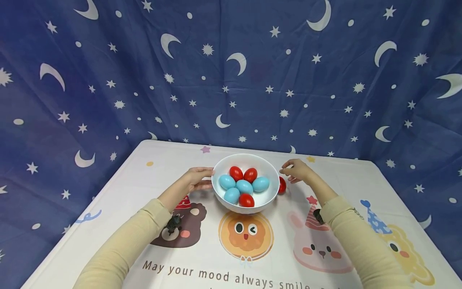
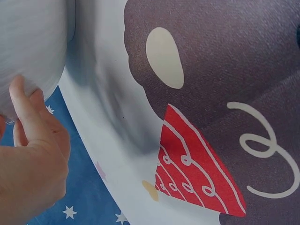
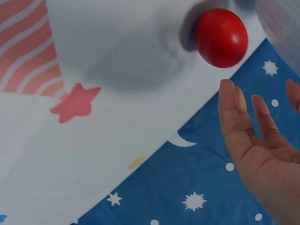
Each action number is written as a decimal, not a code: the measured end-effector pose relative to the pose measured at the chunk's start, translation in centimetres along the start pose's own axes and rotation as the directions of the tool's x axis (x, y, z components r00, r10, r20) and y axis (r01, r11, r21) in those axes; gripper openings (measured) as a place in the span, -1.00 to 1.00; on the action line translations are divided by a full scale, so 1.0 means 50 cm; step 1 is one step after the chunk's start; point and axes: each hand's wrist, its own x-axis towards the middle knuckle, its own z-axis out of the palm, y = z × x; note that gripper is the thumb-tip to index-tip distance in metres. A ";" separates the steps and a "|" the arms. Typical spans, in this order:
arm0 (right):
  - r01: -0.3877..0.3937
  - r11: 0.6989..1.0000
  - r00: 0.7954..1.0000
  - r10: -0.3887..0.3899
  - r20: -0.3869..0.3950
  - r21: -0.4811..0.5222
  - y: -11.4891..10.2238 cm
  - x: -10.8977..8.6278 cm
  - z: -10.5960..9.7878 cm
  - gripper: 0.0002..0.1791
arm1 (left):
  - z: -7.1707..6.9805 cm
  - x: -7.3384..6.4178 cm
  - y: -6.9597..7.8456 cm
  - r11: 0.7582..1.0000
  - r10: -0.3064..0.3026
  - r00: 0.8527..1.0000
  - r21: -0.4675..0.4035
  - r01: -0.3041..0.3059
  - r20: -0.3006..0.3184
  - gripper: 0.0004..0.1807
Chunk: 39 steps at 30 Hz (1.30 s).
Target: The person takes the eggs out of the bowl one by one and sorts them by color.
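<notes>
A white bowl [image 1: 245,208] stands mid-table with several light-blue eggs [image 1: 244,187] and three red eggs [image 1: 247,200] inside. At its left side, my left hand [image 1: 197,178] holds the bowl near the rim. The left wrist view shows fingers [image 2: 30,110] of that hand against the outer wall; the thumb is mostly cut off. Another red egg [image 3: 221,38] lies on the table just right of the bowl, partly hidden by it in the head view. My right hand [image 1: 296,170] hovers beside this egg, fingers spread and slightly bent, holding nothing.
A white tablecloth [image 1: 202,265] printed with cartoon animals and lettering covers the table. Behind its far edge hangs a dark-blue curtain [image 1: 252,120] with moons and stars. Dark devices sit at the left wrist [image 1: 174,223] and the right wrist [image 1: 318,216].
</notes>
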 end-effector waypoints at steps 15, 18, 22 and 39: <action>0.069 0.997 0.998 -0.069 0.006 -0.034 -0.078 -0.025 -0.031 -0.62 | 0.000 0.003 0.005 1.000 0.016 1.000 0.009 -0.016 0.005 -0.51; 0.084 0.994 0.996 -0.083 0.018 -0.067 -0.098 -0.030 -0.031 -0.63 | -0.001 0.004 0.005 1.000 0.013 1.000 0.010 -0.013 0.000 -0.51; 0.111 0.986 0.993 -0.107 0.042 -0.125 -0.124 -0.038 -0.020 -0.67 | 0.000 0.002 0.003 1.000 0.012 1.000 0.019 -0.012 0.003 -0.50; 0.324 0.889 0.926 -0.229 0.299 -0.323 -0.229 -0.071 0.060 -0.78 | -0.005 0.009 0.001 0.999 0.008 1.000 0.034 -0.008 0.005 -0.55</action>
